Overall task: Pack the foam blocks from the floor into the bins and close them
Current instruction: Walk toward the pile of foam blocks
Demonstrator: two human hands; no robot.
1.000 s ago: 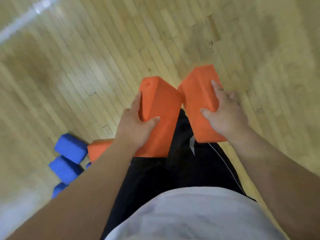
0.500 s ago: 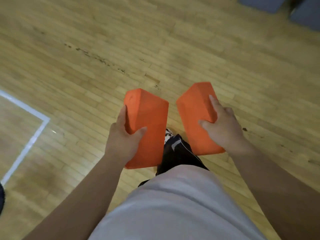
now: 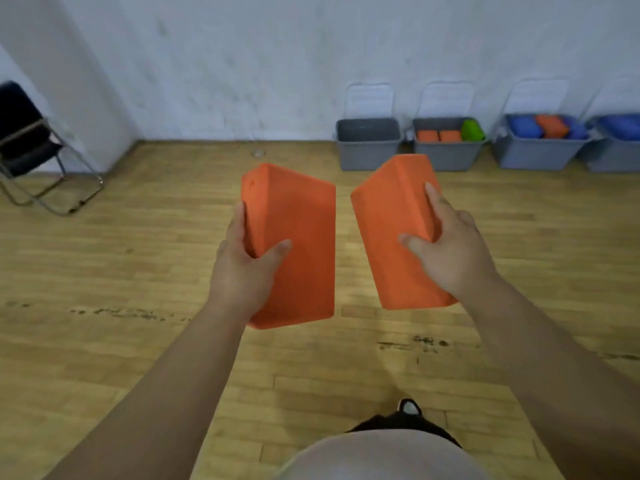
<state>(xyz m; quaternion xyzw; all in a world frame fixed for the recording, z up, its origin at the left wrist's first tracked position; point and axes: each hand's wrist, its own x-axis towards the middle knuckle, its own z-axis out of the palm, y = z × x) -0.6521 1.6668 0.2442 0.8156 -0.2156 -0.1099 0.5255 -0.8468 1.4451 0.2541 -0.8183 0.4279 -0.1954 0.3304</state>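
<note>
Across the wooden floor (image 3: 104, 271), below a white wall (image 3: 242, 64), a black folding chair (image 3: 31, 147) stands far left and four open grey bins (image 3: 446, 157) line the wall at right, three of them with orange, green or blue blocks inside. Nearer, well short of the bins and held above the floor, are two orange foam blocks, just apart: the left block (image 3: 301, 237) gripped by the left hand (image 3: 242, 268), the right block (image 3: 388, 230) by the right hand (image 3: 453, 254), each with thumb and fingers curled round an edge

Head-worn camera faces forward and down, toward the wall (image 3: 277, 64).
</note>
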